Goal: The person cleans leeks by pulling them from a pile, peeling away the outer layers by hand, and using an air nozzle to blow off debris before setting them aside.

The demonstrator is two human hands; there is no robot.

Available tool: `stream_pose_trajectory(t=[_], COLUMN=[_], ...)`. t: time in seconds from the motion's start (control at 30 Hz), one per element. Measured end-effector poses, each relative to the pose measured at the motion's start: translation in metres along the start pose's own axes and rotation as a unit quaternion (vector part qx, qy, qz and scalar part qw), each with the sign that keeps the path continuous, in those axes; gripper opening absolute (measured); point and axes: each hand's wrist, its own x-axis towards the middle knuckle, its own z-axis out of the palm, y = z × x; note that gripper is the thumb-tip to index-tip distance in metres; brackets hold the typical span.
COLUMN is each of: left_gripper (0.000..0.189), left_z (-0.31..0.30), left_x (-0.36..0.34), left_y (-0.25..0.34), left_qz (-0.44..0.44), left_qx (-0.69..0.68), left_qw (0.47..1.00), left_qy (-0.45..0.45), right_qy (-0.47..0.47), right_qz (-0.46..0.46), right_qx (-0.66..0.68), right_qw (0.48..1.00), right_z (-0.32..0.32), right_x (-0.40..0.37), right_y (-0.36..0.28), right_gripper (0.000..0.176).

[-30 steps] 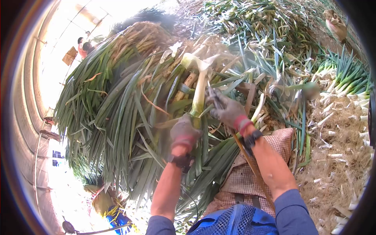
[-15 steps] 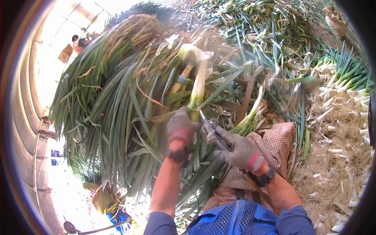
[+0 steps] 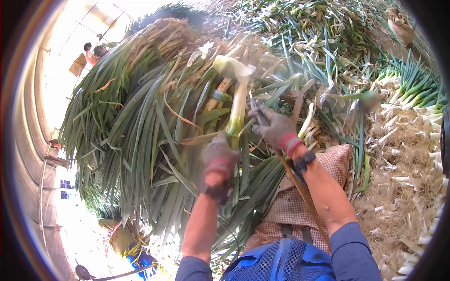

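Near bottom edge: blue mesh vest [image 3: 281, 262] and both sleeves, cut off by the frame.
Lap: checked cloth [image 3: 323, 164], partly hidden under the right forearm; a brown strap [image 3: 307, 199] crosses it, and neither end shows.
Left hand [image 3: 219, 154]: grey glove, fingers closed around the green lower part of the leek stalk [image 3: 238, 107]; the palm side is hidden.
Leek stalk: upright in the middle of the scene, white end far and high; the loose pale skin at its top is blurred.
Right hand [image 3: 275, 127]: just right of the stalk, gloved, gripping a thin dark tool [image 3: 256, 107]. Its kind cannot be told, nor whether its tip touches the stalk.
Left and behind: leek heap [image 3: 136, 117], its long leaves hanging toward the near side and covering whatever bears it.
Behind the right hand: wooden frame [image 3: 296, 100], mostly buried in leaves.
Right: straw-like trimmings [image 3: 408, 159] strewn with white cut pieces.
Far right: trimmed leeks [image 3: 415, 86] lying in a row.
Far left: a person [image 3: 90, 50], small and washed out by glare.
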Motion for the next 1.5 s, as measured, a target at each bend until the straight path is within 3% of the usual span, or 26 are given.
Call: stream_pose_trajectory(t=[0.1, 0.2, 0.37, 0.43, 0.67, 0.73, 0.87, 0.9, 1.0, 1.03, 1.13, 1.27, 1.37, 1.47, 1.5], left_gripper=[0.056, 0.055, 0.055, 0.056, 0.059, 0.058, 0.059, 0.06, 0.064, 0.066, 0.067, 0.061, 0.056, 0.047, 0.041], left_z=[0.003, 0.0, 0.004, 0.006, 0.011, 0.01, 0.014, 0.012, 0.003, -0.003, -0.024, -0.031, -0.02, -0.011, -0.01], left_x=[-0.007, -0.004, -0.007, -0.01, -0.018, -0.022, -0.021, -0.021, -0.024, -0.024, -0.027, -0.029, -0.028, -0.02, -0.015], left_y=[-0.001, -0.001, 0.001, 0.001, 0.008, 0.01, 0.003, 0.004, 0.003, 0.003, 0.005, -0.006, -0.02, -0.023, -0.023], left_qz=[-0.002, -0.012, -0.006, -0.003, 0.006, 0.005, 0.011, 0.009, 0.009, 0.011, 0.008, 0.039, -0.014, 0.041, 0.032], left_qx=[-0.004, 0.001, 0.003, 0.001, 0.015, 0.028, 0.019, 0.014, 0.001, -0.004, -0.044, -0.112, -0.221, -0.095, -0.101], left_qw=[1.0, 1.0, 1.0, 1.0, 1.0, 1.0, 1.0, 1.0, 0.999, 0.999, 0.996, 0.987, 0.963, 0.99, 0.988], left_qy=[0.007, -0.001, 0.001, 0.004, -0.001, -0.008, -0.009, -0.012, -0.031, -0.035, -0.077, -0.11, -0.153, -0.099, -0.108], right_qy=[-0.064, -0.057, -0.06, -0.104, -0.047, -0.088, -0.136, -0.124, -0.186, -0.215, -0.191, -0.182, -0.198, -0.152, -0.172], right_qz=[0.033, -0.018, 0.005, 0.033, -0.026, 0.036, 0.062, 0.015, 0.03, 0.029, -0.035, -0.035, 0.079, -0.049, -0.029], right_qx=[0.002, 0.005, 0.027, 0.076, 0.033, 0.03, 0.029, 0.037, 0.039, 0.025, 0.047, -0.036, -0.019, 0.038, 0.025], right_qw=[0.997, 0.998, 0.998, 0.991, 0.998, 0.995, 0.988, 0.992, 0.981, 0.976, 0.98, 0.982, 0.977, 0.986, 0.984], right_z=[-0.024, -0.012, -0.007, -0.024, -0.008, -0.021, -0.024, -0.017, -0.03, -0.035, -0.027, -0.043, -0.063, -0.042, -0.041], right_x=[0.02, 0.004, -0.006, -0.027, -0.017, -0.029, -0.051, -0.056, -0.092, -0.103, -0.123, -0.138, -0.147, -0.165, -0.168], right_y=[-0.009, -0.003, 0.002, -0.019, 0.004, -0.003, 0.01, 0.019, 0.014, 0.013, 0.035, 0.029, 0.007, 0.033, 0.031], right_gripper=[0.08, 0.078, 0.082, 0.084, 0.083, 0.084, 0.086, 0.087, 0.079, 0.086, 0.085, 0.086, 0.084, 0.083, 0.082])
